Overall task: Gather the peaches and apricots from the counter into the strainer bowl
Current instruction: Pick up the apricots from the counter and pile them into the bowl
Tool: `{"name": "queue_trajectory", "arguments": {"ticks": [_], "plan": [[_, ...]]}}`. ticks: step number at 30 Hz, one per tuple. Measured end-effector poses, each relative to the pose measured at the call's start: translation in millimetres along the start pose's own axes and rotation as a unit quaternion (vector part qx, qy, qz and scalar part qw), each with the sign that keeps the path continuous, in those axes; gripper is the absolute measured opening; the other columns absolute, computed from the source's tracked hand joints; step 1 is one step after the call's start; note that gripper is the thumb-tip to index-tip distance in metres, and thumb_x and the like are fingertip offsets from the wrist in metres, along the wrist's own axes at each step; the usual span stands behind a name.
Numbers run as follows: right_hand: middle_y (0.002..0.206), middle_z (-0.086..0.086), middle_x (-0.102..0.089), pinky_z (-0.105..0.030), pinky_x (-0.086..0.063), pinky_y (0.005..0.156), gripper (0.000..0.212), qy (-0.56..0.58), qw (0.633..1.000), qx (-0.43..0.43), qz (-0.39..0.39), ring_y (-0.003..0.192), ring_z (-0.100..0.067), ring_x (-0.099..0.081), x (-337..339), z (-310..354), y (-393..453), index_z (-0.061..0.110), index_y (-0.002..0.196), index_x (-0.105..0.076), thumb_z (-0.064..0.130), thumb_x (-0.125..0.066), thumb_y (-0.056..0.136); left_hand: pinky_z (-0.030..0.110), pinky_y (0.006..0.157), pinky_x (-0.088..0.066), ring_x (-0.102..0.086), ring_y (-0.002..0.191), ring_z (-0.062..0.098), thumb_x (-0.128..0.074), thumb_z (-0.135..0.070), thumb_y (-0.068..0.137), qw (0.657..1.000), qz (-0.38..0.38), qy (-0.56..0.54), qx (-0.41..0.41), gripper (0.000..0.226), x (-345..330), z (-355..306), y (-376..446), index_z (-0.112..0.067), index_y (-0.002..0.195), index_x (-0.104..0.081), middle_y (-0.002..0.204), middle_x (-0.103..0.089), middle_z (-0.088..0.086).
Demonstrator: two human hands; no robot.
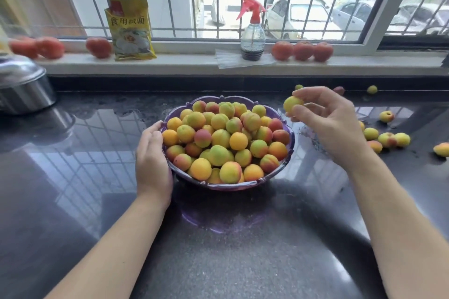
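Strainer bowl (290,139) on dark counter (230,250); windowsill (184,60) behind

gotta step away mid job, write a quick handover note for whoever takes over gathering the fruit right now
Left hand: rests against the left rim of the purple strainer bowl, steadying it.
Right hand: fingers pinch one yellow apricot, held just right of the bowl, not yet dropped in.
Done: bowl is heaped with fruit.
Left: drop the held one in, then collect the loose fruit on the counter to the right: a cluster, singles near the right edge and by the back wall. The pile is high, so place gently.
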State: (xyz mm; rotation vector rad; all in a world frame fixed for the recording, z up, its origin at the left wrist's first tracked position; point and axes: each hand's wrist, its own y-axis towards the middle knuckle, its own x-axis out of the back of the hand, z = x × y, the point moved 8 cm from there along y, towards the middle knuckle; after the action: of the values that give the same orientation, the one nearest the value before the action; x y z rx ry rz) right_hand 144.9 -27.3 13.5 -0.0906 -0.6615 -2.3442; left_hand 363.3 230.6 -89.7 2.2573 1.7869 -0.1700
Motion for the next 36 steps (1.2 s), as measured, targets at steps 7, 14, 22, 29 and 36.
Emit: {"name": "queue_trajectory", "arguments": {"ticks": [7, 14, 22, 29, 36], "plan": [[0.100, -0.002, -0.070, -0.044, -0.054, 0.084, 0.026, -0.081, 0.956, 0.101, 0.264, 0.095, -0.027, -0.066, -71.3, 31.7, -37.6, 0.019, 0.105, -0.075, 0.020, -0.081, 0.080, 0.045, 0.110, -0.054, -0.066, 0.123, 0.014, -0.046, -0.041, 0.093, 1.000, 0.002, 0.021, 0.020, 0.043, 1.8, 2.9, -0.2, -0.029, 0.127, -0.070, 0.129, -0.070, -0.003], [0.100, 0.001, -0.070, -0.038, -0.053, 0.080, 0.027, -0.137, 0.951, 0.204, 0.186, 0.089, -0.019, -0.066, -86.5, 41.4, -43.6, 0.012, 0.104, -0.076, 0.022, -0.080, 0.080, 0.048, 0.111, -0.053, -0.067, 0.121, 0.014, -0.046, -0.040, 0.092, 0.999, -0.005, 0.024, 0.024, 0.045, 1.2, 1.2, -1.3, -0.026, 0.128, -0.070, 0.126, -0.072, -0.005], [0.106, 0.006, -0.066, -0.035, -0.053, 0.088, 0.028, -0.168, 0.946, 0.202, 0.190, 0.102, -0.014, -0.064, -89.2, 36.7, -42.8, 0.011, 0.101, -0.076, 0.027, -0.080, 0.079, 0.050, 0.112, -0.052, -0.067, 0.122, 0.016, -0.047, -0.041, 0.092, 1.000, 0.003, 0.010, 0.029, 0.037, 1.2, 3.3, -0.4, -0.033, 0.120, -0.071, 0.127, -0.072, -0.002], [0.106, 0.007, -0.066, -0.034, -0.051, 0.089, 0.026, -0.181, 0.946, 0.190, 0.191, 0.101, -0.014, -0.063, -86.9, 36.6, -42.0, 0.016, 0.106, -0.080, 0.028, -0.074, 0.083, 0.052, 0.110, -0.053, -0.068, 0.122, 0.018, -0.047, -0.040, 0.092, 1.000, 0.006, 0.008, 0.023, 0.038, 1.4, 5.3, 1.3, -0.032, 0.121, -0.071, 0.125, -0.073, -0.001], [0.105, -0.001, -0.068, -0.030, -0.053, 0.084, 0.023, -0.122, 0.969, 0.164, 0.139, 0.097, -0.018, -0.066, -70.1, 41.2, -34.7, 0.012, 0.112, -0.075, 0.019, -0.070, 0.090, 0.048, 0.109, -0.055, -0.068, 0.119, 0.014, -0.046, -0.040, 0.091, 1.000, 0.014, 0.008, 0.019, 0.035, -0.8, 1.9, -0.9, -0.035, 0.116, -0.070, 0.122, -0.072, -0.005]]}}
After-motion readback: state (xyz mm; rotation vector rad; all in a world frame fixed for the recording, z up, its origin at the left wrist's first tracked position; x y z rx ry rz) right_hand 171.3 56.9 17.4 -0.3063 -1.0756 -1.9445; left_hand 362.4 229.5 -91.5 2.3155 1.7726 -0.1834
